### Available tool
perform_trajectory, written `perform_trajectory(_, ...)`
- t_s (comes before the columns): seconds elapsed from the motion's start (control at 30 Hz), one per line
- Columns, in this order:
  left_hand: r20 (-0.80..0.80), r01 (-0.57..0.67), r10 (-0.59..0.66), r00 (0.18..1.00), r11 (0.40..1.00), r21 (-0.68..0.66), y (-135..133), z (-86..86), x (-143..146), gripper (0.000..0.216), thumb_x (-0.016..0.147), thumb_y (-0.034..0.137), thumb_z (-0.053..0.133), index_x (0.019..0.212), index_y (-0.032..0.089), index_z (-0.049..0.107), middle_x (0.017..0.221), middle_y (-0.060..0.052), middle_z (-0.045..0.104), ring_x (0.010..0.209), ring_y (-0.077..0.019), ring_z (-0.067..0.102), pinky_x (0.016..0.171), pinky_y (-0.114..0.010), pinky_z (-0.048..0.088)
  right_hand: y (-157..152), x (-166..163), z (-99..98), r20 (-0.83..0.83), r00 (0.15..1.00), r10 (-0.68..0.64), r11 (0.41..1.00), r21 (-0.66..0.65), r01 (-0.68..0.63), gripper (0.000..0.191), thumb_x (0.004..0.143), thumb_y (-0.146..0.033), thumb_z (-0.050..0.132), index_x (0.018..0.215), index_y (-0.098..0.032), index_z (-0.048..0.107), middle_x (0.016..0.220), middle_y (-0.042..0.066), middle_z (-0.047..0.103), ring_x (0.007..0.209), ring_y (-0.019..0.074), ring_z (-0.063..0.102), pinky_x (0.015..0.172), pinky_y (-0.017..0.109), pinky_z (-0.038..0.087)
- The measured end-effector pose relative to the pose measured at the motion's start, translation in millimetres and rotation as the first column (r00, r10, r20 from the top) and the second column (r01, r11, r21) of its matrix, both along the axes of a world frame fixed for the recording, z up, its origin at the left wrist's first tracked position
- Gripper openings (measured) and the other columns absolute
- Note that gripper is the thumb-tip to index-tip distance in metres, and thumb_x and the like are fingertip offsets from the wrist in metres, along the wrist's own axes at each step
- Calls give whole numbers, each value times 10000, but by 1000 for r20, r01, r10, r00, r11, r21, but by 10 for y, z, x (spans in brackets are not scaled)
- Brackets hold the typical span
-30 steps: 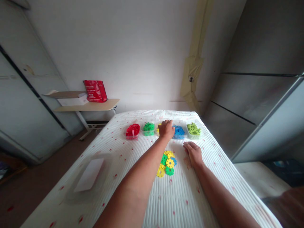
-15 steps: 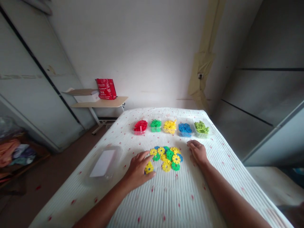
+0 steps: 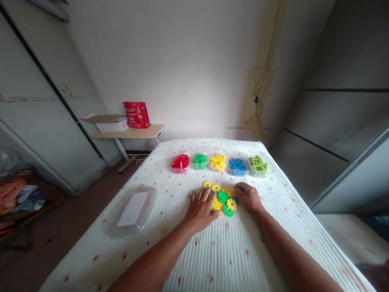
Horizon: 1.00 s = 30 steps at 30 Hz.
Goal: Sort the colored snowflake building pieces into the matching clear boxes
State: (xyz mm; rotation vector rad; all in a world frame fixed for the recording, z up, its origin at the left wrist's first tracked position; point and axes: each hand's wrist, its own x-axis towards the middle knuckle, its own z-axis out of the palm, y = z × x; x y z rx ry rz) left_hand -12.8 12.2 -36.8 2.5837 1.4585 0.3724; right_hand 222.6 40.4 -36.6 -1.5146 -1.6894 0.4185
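A loose pile of flower-shaped discs (image 3: 223, 197), yellow, green and blue, is seen just below the centre of the frame, some overlapping others. Its left edge is partly covered by the left hand (image 3: 199, 211), whose fingers are spread open over the discs. The right hand (image 3: 249, 197) is held at the pile's right edge with its fingers curled; whether anything is gripped there cannot be told. Beyond the hands, a row of clear tubs is set across the middle of the frame, filled from left to right with red pieces (image 3: 180, 162), green pieces (image 3: 199, 160), yellow pieces (image 3: 218, 161), blue pieces (image 3: 237, 165) and light-green pieces (image 3: 258, 163). All are carried by the cloth-covered bench (image 3: 231, 255). At lower left, a clear plastic container (image 3: 133, 211) is placed well apart.
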Motion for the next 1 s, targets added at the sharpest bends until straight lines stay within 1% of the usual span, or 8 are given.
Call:
perform_trajectory(0.1,50,15,-17,999,999,41,8,19,0,610,879,542,412,1432,314,292,1515,-80,279,1376,-288,248,1080,-569,200,-3,-2,-22,-100,991,86,996,14,-85,256,756,-316,481,830,-199,697,864,61,687,811,197,623,742,308,489)
perform_trajectory(0.17,47,66,-69,996,996,60,-19,47,-28,594,877,558,408,1427,372,281,1533,-50,239,1388,-304,211,1076,-589,185,-8,-27,-22,-95,982,162,987,38,-159,240,757,-275,486,829,-206,704,875,61,675,829,192,618,767,314,490)
perform_trajectory(0.27,8,109,-109,994,993,49,-65,85,-36,544,866,584,413,1383,424,348,1546,-15,207,1392,-323,183,1071,-628,136,-14,-72,20,38,957,287,954,80,-289,232,742,-189,488,796,-217,712,891,65,669,879,193,601,830,328,469)
perform_trajectory(0.33,-5,100,-99,995,995,32,-80,92,-20,522,866,579,422,1362,423,381,1533,-16,247,1388,-315,197,1071,-635,125,-18,-80,68,134,936,326,940,55,-336,241,727,-143,476,749,-217,704,858,62,668,873,191,592,839,321,458)
perform_trajectory(0.57,44,-10,4,999,990,138,-64,35,-78,331,874,412,503,1188,319,546,1390,-42,468,1336,-279,310,1060,-576,217,-14,132,139,243,953,182,977,-152,-148,212,647,-99,474,601,-206,651,766,25,633,763,147,588,736,233,461)
perform_trajectory(0.73,106,-69,44,993,969,237,-62,31,-163,205,860,343,533,1028,249,605,1278,-71,551,1256,-281,410,1021,-542,292,-9,342,140,186,978,94,990,-118,-73,255,645,-98,483,744,-195,697,832,42,661,747,155,615,703,244,492)
perform_trajectory(0.9,177,-122,71,982,948,295,-38,48,-189,121,846,281,544,912,221,626,1165,-79,603,1167,-268,489,977,-485,363,-58,460,209,236,959,159,975,-190,-115,270,667,-108,521,831,-194,717,859,45,681,727,162,626,698,264,503)
perform_trajectory(1.0,188,-137,80,979,940,311,-1,9,-218,152,870,281,511,912,204,634,1160,-96,605,1150,-267,505,972,-472,376,-88,469,216,273,935,225,961,-223,-166,396,627,-46,524,941,-199,712,921,45,678,750,153,623,698,248,503)
